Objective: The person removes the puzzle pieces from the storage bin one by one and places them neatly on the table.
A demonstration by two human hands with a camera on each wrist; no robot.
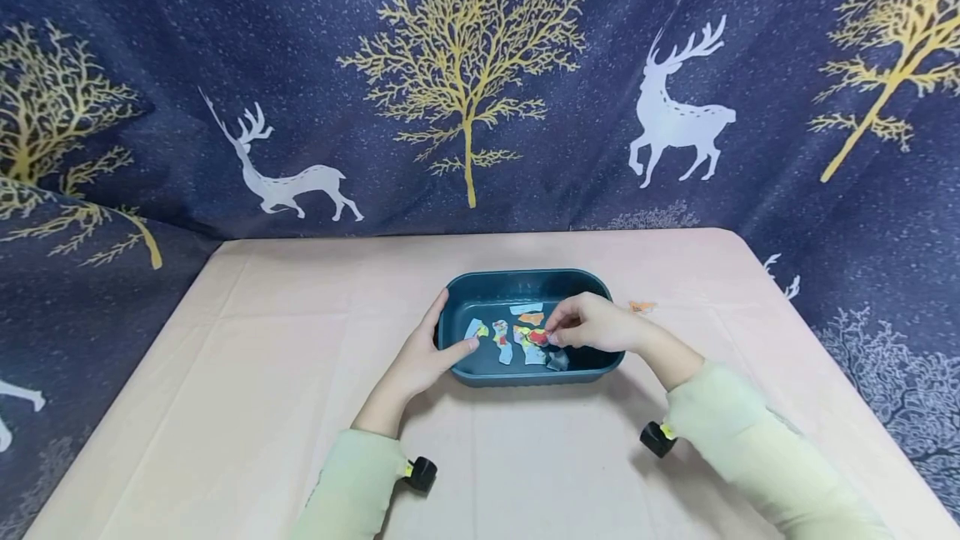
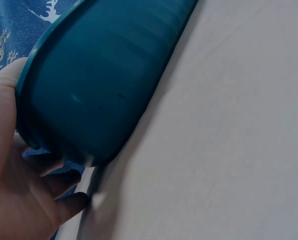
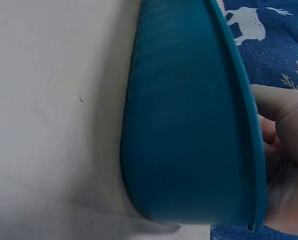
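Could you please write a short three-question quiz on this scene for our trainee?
1. True or false: the tray stands on the table.
2. Which hand reaches into the tray among the pieces: A left, B right?
3. What lies alone on the table past the tray's right end?

Key: 1 true. 2 B; the right hand does, while the left hand rests on the left rim. 3 an orange scrap.
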